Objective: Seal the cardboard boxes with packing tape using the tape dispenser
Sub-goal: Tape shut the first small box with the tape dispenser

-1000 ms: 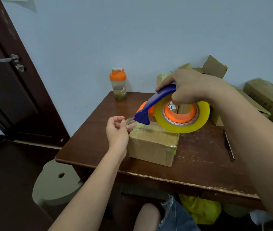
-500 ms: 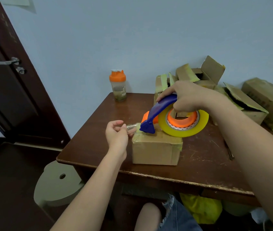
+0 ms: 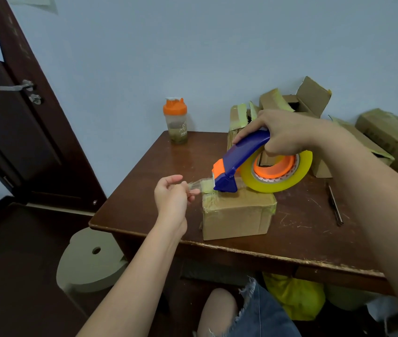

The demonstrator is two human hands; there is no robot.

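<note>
Box: a small cardboard box (image 3: 238,216) sat near the front edge of the brown wooden table (image 3: 144,190), flaps down, with tape already over its top left corner.
Dispenser: the blue and orange tape dispenser (image 3: 239,162) hung just above the box, its cutter end tipped down toward the top left corner; the yellow tape roll (image 3: 278,177) on its orange core sat at the right.
Right hand: the right hand (image 3: 280,135) was wrapped round the blue handle, fingers curled through the core.
Tape end: a clear strip of tape (image 3: 199,184) ran left from the cutter.
Left hand: the left hand (image 3: 172,195) pinched that strip between thumb and fingertips, just left of the box.
Further back: a pile of open boxes (image 3: 297,103) leaned against the blue wall, and a shaker bottle (image 3: 176,121) with an orange lid stood at the table's far left corner.
Table, right: a dark pen-like thing (image 3: 334,205) lay there.
Room: a dark door (image 3: 11,132) stood at the left.
</note>
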